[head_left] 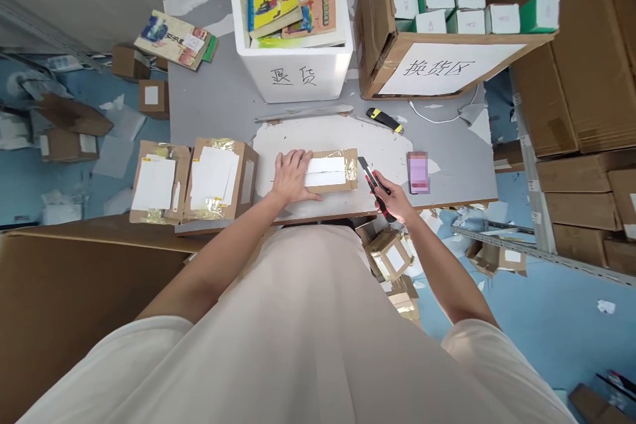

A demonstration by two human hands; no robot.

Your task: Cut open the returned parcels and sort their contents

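Note:
A small cardboard box (352, 175) with white labels and clear tape lies on the white board (382, 139) in front of me. My left hand (292, 177) presses on its left end, fingers stretched out flat. In my right hand (390, 197) is a black and red utility knife (373, 184), its blade end pointing up and left, close to the box's right end. The fingers are wrapped round the handle. A phone (418, 172) with a pink screen lies right of that hand.
Two labelled cardboard boxes (248, 175) stand at the left. Behind are a white bin (285, 73) with books, and a carton (370, 33) of green-and-white boxes. A yellow-black utility knife (385, 120) and more books (171, 40) lie on the grey table (209, 112). Shelving with cartons (579, 189) flanks the right.

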